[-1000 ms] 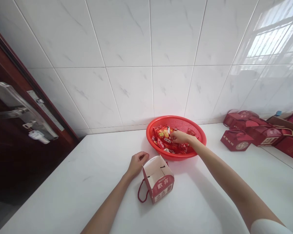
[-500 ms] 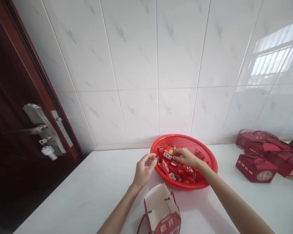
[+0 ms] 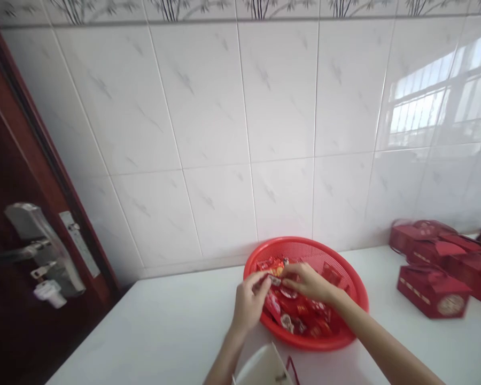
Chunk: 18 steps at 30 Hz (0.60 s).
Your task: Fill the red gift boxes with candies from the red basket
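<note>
A red plastic mesh basket sits on the white table against the tiled wall, holding a heap of red wrapped sweets. My left hand reaches over the near rim, its fingers pinched on a small wrapped packet. My right hand comes in from the right, fingertips at that same spot above the heap. Whether it grips the packet is hidden. Low at the bottom edge, a white-lined gift box with a red cord handle shows only in part.
The white table runs along the tiled wall. Red gift boxes stand in a group to the right. On the left, a dark wooden door with a metal handle meets the table's far corner.
My left hand has moved from beside the basket to over its rim, close to my right hand. The view has tilted upward, so the gift box sits lower and is mostly cut off.
</note>
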### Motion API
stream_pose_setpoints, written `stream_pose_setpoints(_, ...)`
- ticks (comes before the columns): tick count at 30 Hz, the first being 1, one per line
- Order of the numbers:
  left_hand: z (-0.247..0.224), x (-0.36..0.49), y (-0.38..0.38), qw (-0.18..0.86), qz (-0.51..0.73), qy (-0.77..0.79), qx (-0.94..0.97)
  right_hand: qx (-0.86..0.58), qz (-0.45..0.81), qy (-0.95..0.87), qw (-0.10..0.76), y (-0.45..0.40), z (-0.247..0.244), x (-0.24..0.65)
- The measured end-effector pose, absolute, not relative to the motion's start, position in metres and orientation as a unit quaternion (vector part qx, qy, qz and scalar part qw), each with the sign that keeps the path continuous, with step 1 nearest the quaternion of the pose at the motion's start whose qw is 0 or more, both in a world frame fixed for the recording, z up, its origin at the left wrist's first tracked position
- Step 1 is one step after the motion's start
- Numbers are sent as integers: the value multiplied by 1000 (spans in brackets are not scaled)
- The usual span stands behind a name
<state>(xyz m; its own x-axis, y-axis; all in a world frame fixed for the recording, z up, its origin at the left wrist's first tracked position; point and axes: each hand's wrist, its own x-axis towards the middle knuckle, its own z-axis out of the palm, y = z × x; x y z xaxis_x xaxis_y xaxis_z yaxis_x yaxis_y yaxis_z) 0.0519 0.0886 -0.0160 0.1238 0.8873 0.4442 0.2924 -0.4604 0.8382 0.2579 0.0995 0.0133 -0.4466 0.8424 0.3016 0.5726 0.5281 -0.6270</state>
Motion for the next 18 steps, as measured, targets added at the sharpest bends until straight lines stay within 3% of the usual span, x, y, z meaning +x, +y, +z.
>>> stream_pose_setpoints(6, -22, 55, 84, 252, 506, 412, 715, -440, 219, -823, 285, 101, 5, 260)
stream_pose_setpoints(12, -22, 53, 85, 330, 528, 408, 667, -465, 206, -821, 259, 100, 6, 261)
stream_pose_setpoints(18, -14, 49, 82, 344, 559, 389, 647, -505, 176, -808, 249, 103, 9, 265)
